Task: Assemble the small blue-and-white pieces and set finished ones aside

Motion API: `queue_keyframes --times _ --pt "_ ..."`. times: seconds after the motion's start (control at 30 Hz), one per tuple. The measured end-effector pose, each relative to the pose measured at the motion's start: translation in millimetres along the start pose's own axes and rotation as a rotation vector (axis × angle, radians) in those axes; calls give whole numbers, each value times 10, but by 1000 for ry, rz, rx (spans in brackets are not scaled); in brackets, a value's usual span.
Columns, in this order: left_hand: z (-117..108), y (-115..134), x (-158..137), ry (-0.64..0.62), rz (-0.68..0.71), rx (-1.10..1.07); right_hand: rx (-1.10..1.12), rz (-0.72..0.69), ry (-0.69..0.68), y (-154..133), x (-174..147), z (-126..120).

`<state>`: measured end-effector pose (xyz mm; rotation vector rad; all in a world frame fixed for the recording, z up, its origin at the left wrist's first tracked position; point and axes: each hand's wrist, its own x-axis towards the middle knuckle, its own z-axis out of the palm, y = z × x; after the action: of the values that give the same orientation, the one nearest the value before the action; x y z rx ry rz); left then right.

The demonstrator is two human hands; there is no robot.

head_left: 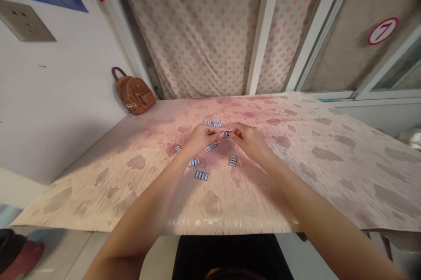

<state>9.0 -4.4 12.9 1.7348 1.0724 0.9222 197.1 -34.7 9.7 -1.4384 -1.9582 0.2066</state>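
Observation:
Between my two hands, just above the table, is a small blue-and-white striped piece [226, 134]. My left hand [206, 135] pinches its left end with thumb and fingertips. Its right end is in the pinched fingers of my right hand [246, 136]. Just beyond my left hand, similar striped pieces lie in a row [213, 122]. Nearer to me are more of them: one striped piece [211, 147] under my left fingers, a loose piece [233, 160] below my right hand, and a piece [201, 176] closest to the front. My left forearm partly covers the area around another piece [194, 163].
A table [329, 174] with a leaf-patterned cover spreads under my arms. At its far left corner a small brown backpack [135, 93] rests against the wall. Behind the table hangs a polka-dot curtain [204, 30] beside white-framed panels. A wall socket [26, 21] is at upper left.

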Motion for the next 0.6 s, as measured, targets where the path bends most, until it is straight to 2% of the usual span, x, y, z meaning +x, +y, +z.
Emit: queue_keyframes --times 0.6 --pt "-3 16 -8 -14 -3 -3 12 -10 24 -36 -10 3"
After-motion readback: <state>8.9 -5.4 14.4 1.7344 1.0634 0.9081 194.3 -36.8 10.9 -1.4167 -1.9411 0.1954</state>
